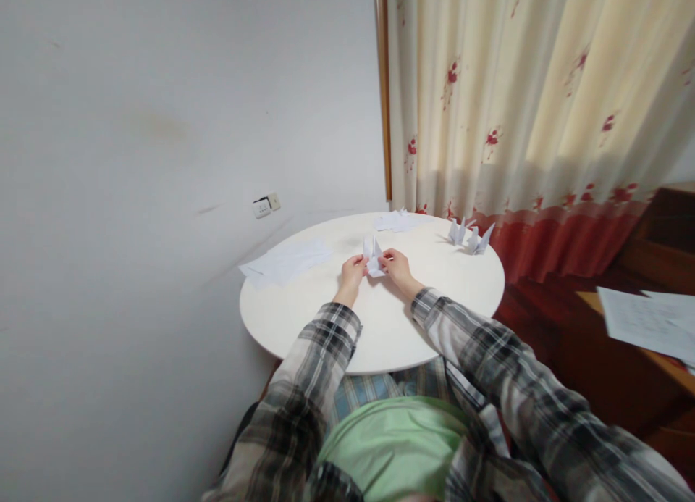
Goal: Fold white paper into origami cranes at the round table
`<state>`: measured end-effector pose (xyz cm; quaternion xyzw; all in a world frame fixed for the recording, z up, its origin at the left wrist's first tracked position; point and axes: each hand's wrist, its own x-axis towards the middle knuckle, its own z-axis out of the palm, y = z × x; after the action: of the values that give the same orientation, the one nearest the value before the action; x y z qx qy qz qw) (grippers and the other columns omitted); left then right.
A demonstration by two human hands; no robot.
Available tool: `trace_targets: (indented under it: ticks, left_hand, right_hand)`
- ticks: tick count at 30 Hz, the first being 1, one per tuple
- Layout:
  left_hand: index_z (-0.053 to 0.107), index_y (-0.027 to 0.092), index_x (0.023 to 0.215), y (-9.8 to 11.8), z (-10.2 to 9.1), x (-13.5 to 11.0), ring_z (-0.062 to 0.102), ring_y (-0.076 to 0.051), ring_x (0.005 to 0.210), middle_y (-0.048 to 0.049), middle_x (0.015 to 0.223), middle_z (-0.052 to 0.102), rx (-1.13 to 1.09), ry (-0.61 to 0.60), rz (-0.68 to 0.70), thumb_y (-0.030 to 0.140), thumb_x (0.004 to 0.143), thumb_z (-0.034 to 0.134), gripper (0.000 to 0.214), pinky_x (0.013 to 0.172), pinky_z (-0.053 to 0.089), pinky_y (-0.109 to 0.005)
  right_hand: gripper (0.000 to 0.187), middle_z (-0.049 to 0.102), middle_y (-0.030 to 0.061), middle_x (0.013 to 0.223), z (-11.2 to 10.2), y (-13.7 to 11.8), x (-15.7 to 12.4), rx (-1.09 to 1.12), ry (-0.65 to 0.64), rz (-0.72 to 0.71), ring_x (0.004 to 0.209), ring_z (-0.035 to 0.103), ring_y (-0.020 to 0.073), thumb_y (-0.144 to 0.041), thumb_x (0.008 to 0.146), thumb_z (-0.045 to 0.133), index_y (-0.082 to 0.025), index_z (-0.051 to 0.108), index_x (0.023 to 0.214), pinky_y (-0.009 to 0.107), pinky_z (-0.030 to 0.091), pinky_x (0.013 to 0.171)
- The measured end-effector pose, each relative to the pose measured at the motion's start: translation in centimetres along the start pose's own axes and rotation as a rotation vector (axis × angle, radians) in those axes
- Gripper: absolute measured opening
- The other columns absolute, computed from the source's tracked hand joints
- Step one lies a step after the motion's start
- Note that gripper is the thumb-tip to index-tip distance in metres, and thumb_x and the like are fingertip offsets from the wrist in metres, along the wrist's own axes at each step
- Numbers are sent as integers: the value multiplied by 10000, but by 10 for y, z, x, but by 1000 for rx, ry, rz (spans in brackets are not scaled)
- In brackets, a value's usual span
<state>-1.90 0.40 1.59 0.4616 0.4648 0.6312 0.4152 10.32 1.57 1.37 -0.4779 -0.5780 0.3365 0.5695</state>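
A white folded-paper figure (373, 258), with two upright points, is held just above the middle of the round white table (380, 335). My left hand (353, 272) pinches its left side between thumb and fingers. On the opposite side, my right hand (397, 266) has its fingertips closed on the paper's right edge. Parts of the lower folds are hidden behind my fingers. Two finished-looking paper cranes, one at the back (459, 231) and one nearer (480, 240), stand at the table's right side.
Loose white sheets (287, 261) lie at the table's left, and more paper pieces (395, 221) at its far edge. A wall with a socket (261, 208) is close on the left. Behind hangs a floral curtain (489, 125). Written papers (646, 321) rest on furniture at right.
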Motion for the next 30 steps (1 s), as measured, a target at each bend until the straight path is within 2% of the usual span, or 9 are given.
trace_targets:
  ticks: [16, 22, 30]
  left_hand:
    - [606, 124, 748, 4, 3, -2, 563, -93, 646, -51, 785, 643, -35, 4, 15, 258, 661, 654, 167, 609, 453, -213]
    - [630, 128, 763, 2, 2, 1, 563, -100, 638, -46, 756, 649, 46, -11, 55, 273, 644, 679, 194, 574, 445, -203]
    - [604, 129, 687, 0, 3, 0, 563, -99, 586, -28, 656, 630, 43, -69, 4, 238, 623, 693, 154, 583, 466, -227]
  right_hand:
    - [50, 575, -21, 642, 1, -4, 2, 94, 33, 0, 605, 524, 115, -223, 652, 543, -177, 526, 663, 226, 419, 589]
    - [61, 585, -14, 670, -1, -1, 3, -33, 60, -70, 641, 513, 118, -237, 652, 564, -177, 550, 656, 232, 406, 628]
    - [114, 560, -24, 633, -4, -1, 2, -112, 59, -113, 622, 491, 117, -285, 663, 595, -175, 570, 647, 241, 397, 623]
